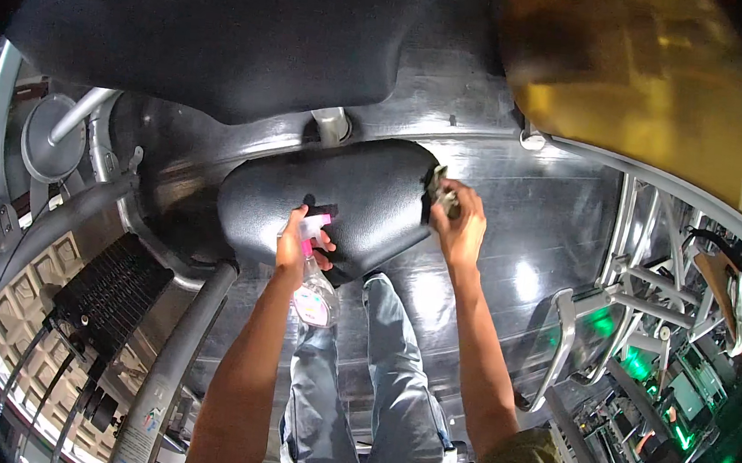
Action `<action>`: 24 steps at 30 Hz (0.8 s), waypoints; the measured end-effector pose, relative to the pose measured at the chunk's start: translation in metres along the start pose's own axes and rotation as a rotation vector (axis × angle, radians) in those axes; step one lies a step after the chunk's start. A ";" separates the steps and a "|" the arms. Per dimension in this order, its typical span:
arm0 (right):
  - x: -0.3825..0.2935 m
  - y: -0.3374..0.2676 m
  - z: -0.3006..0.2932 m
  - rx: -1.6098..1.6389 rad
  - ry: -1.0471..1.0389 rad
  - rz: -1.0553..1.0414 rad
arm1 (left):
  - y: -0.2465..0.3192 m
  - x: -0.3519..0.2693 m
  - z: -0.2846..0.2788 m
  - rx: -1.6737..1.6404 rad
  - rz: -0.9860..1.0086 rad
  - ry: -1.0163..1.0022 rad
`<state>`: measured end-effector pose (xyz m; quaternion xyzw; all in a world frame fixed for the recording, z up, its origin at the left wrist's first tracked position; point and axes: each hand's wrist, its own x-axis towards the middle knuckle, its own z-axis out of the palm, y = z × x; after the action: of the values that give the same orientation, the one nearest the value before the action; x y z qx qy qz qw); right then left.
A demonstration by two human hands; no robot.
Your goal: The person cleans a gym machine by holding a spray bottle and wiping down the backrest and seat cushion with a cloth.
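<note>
My left hand (300, 241) grips the neck of a clear spray bottle (316, 296) with a pink and white trigger head, above the near left part of a black padded seat (341, 195). In my right hand (462, 220) is a crumpled cloth (443, 195), held against the seat's right end. The seat's surface shines under the light.
A large black pad (229, 30) spans the top left, and a yellow panel (659, 92) the top right. Grey machine tubes (170, 373) and a black weight stack (114, 287) stand at left. Metal frames (658, 306) stand at right on the dark floor (547, 215).
</note>
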<state>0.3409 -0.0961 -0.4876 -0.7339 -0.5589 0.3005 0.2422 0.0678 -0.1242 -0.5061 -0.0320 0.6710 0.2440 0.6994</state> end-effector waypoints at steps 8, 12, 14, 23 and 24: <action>-0.061 0.004 0.028 0.134 0.294 0.289 | 0.002 -0.003 0.007 0.020 -0.017 0.038; -0.079 -0.004 0.036 0.189 0.295 0.440 | 0.002 -0.003 0.000 0.041 -0.032 -0.013; -0.066 0.002 0.033 0.187 0.282 0.447 | 0.002 -0.003 -0.001 0.047 -0.030 -0.008; -0.004 0.059 0.022 0.423 0.064 0.439 | 0.004 -0.004 0.001 0.053 -0.035 -0.011; -0.010 0.061 0.028 0.443 0.169 0.422 | 0.001 -0.001 0.003 0.048 -0.040 -0.021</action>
<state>0.3603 -0.1207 -0.5483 -0.7854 -0.2929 0.3966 0.3742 0.0701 -0.1227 -0.5042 -0.0261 0.6686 0.2142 0.7116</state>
